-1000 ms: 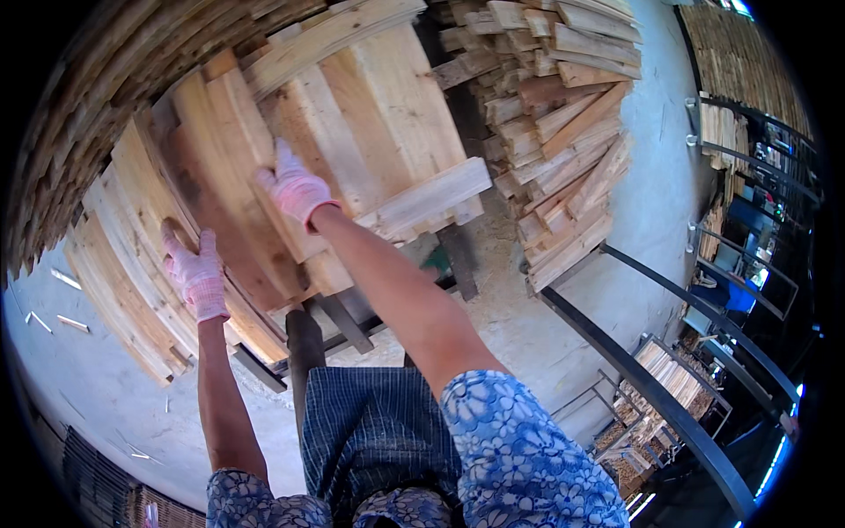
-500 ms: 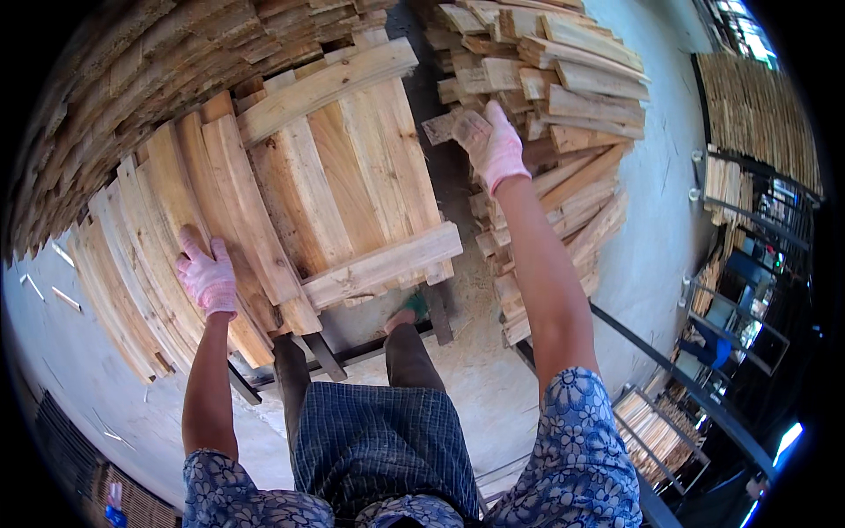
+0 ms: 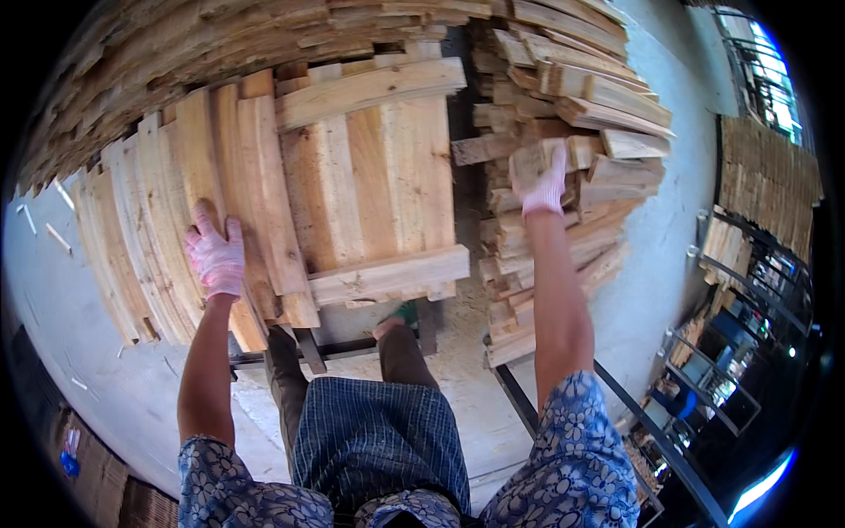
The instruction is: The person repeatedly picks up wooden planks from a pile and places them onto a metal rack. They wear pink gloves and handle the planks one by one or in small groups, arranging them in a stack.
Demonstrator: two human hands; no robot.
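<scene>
My left hand (image 3: 216, 255), in a pink-and-white knit glove, lies on the long wooden boards (image 3: 180, 220) set side by side, fingers apart. To its right, two crosswise wooden slats, a far one (image 3: 370, 91) and a near one (image 3: 387, 275), lie across a layer of planks (image 3: 370, 185). My right hand (image 3: 540, 180), gloved alike, is over the stack of short wooden boards (image 3: 607, 189) on the right. Its thumb points away from me; the fingers are smeared by motion, so a hold on wood cannot be made out. One short board (image 3: 486, 150) juts left from that stack.
A tall pile of rough boards (image 3: 264, 40) runs along the far side. Dark metal bars (image 3: 352, 349) show beneath the planks, by my legs. A long metal rail (image 3: 651, 431) crosses the lower right. Thin wood scraps (image 3: 58, 238) lie on the floor at left.
My right hand has moved rightward, farther over the short-board stack. My left hand stays on the long boards. The whole view has shifted and turned slightly.
</scene>
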